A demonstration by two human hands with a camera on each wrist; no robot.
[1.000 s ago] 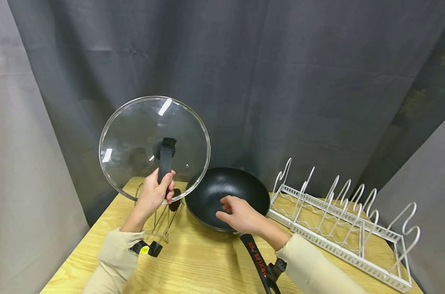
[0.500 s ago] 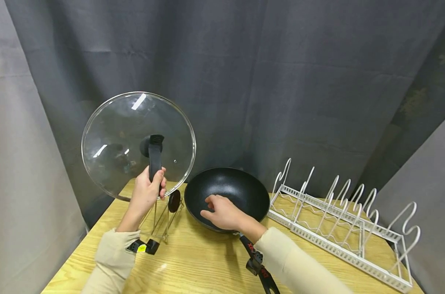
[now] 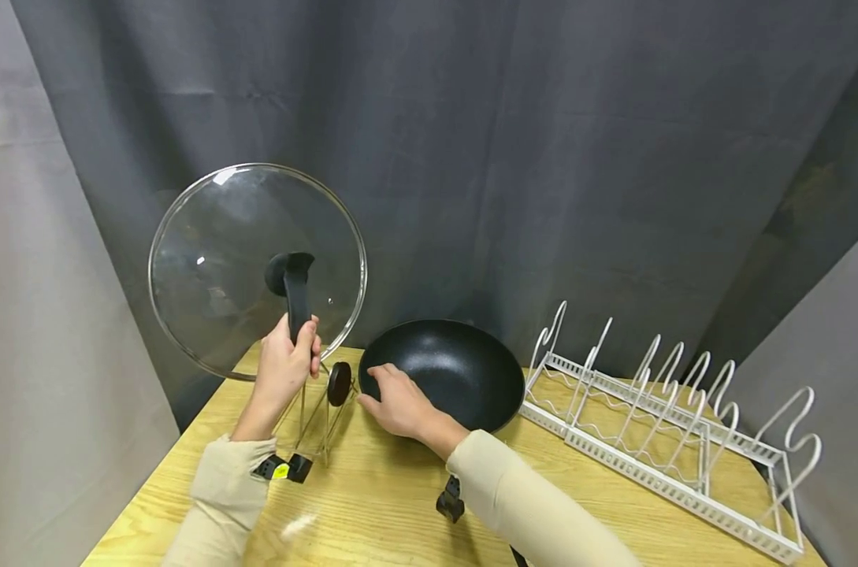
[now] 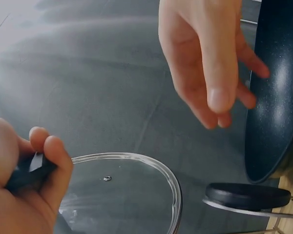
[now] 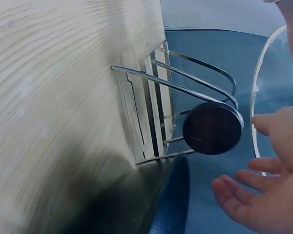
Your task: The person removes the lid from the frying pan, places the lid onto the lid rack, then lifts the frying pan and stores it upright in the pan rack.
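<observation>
Raised above the left side of the table, a clear glass lid (image 3: 223,315) stands nearly upright. My left hand (image 3: 283,362) grips its black handle (image 3: 296,295). A black wok (image 3: 464,370) sits at the middle of the table, its handle mostly hidden behind my right sleeve. My right hand (image 3: 403,405) hovers at the wok's left side with fingers extended and holds nothing. Close to those fingers is a small metal wire rack (image 5: 156,97) with a dark round disc (image 5: 212,128), below the lid. In the left wrist view the disc (image 4: 248,196) lies between lid and wok.
A long white rack (image 3: 637,465) with several upright wire loops stands on the wooden table (image 3: 372,520) at the right. Grey curtains (image 3: 429,157) hang behind and at both sides.
The left hand has carried the lid left and slightly up. My right hand has moved left, from over the wok's middle to its left side near the wire rack.
</observation>
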